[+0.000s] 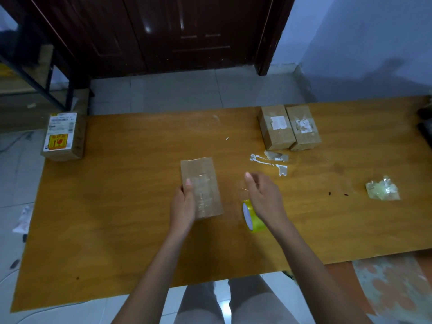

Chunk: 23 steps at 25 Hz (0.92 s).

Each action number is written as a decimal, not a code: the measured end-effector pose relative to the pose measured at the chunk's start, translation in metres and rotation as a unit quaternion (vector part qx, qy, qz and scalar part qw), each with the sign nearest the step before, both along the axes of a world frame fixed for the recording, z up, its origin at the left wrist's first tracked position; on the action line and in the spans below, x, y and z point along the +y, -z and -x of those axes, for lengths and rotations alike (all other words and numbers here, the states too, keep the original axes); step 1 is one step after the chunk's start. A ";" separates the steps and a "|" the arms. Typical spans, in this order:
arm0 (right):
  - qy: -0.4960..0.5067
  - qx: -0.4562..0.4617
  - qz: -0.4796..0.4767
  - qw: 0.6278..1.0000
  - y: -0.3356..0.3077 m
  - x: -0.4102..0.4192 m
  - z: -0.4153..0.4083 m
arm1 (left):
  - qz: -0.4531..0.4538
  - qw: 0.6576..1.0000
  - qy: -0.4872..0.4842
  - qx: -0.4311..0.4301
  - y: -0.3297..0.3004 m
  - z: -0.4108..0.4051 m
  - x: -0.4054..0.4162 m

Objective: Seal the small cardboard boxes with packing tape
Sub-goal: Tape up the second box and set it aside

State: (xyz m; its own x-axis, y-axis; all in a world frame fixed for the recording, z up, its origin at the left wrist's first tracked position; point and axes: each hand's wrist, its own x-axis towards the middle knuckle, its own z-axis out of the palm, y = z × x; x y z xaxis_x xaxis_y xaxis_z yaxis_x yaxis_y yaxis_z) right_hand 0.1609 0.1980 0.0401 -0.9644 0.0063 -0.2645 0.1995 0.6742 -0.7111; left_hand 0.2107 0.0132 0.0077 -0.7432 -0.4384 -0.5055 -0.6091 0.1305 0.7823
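A small cardboard box lies in the middle of the wooden table, its top covered with clear tape. My left hand grips its near left edge, thumb on top. Just right of the box, my right hand hovers with curled fingers above a yellow tape roll that stands on edge under the wrist. A faint strip of clear tape stretches from the roll up to the thumb and fingers, which seem to pinch it.
Two taped boxes stand side by side at the back right. A labelled box sits on the far left corner. Torn label scraps and a crumpled tape wad lie to the right.
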 end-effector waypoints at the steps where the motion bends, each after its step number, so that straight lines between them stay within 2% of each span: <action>1: 0.017 0.010 -0.025 0.999 0.004 0.018 -0.003 | 0.019 0.999 -0.003 -0.033 0.011 0.000 -0.004; 3: 0.051 0.011 -0.053 0.997 0.008 0.039 -0.015 | 0.089 0.992 0.028 -0.089 0.032 0.007 -0.009; 5: 0.064 -0.044 -0.060 0.995 0.019 0.044 -0.025 | 0.168 0.976 0.064 -0.124 0.046 0.019 -0.007; 7: 0.080 -0.134 0.003 0.988 0.030 0.036 -0.030 | 0.224 0.964 0.069 -0.128 0.047 0.028 -0.002; 9: 0.110 -0.166 0.085 0.976 0.038 0.030 -0.034 | 0.276 0.952 0.043 -0.129 0.041 0.033 -0.001; 10: 0.128 -0.150 0.113 0.974 0.040 0.028 -0.035 | 0.305 0.947 0.024 -0.103 0.036 0.035 -0.002; 12: 0.131 -0.089 0.136 0.978 0.036 0.029 -0.032 | 0.316 0.947 0.025 0.039 0.026 0.041 0.004; 14: 0.074 -0.018 0.138 0.988 0.022 0.035 -0.022 | 0.231 0.948 0.142 0.170 0.016 0.054 0.025; 15: 0.029 0.013 0.118 0.993 0.014 0.038 -0.017 | 0.165 0.942 0.228 0.182 0.011 0.064 0.039; 16: -0.017 0.038 0.097 0.994 0.002 0.040 -0.013 | 0.081 0.939 0.299 0.150 0.010 0.074 0.054; 18: -0.091 0.058 0.093 0.990 -0.018 0.044 -0.006 | -0.166 0.926 0.339 0.009 0.005 0.089 0.070; 20: -0.127 0.050 0.131 0.982 -0.037 0.053 -0.001 | -0.372 0.869 0.313 -0.096 0.007 0.094 0.067; 21: -0.137 0.045 0.152 0.978 -0.045 0.060 0.001 | -0.438 0.838 0.300 -0.126 0.006 0.091 0.061; 23: -0.156 0.036 0.177 0.971 -0.061 0.072 0.003 | -0.521 0.796 0.281 -0.126 0.004 0.078 0.051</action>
State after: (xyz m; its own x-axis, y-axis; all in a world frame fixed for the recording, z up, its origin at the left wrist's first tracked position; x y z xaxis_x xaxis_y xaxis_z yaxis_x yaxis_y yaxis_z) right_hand 0.1578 0.2704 0.1007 -0.9209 -0.3680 -0.1284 -0.0340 0.4040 -0.9141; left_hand 0.1327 0.0646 0.0039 -0.4912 0.6824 -0.5413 -0.8384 -0.2020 0.5062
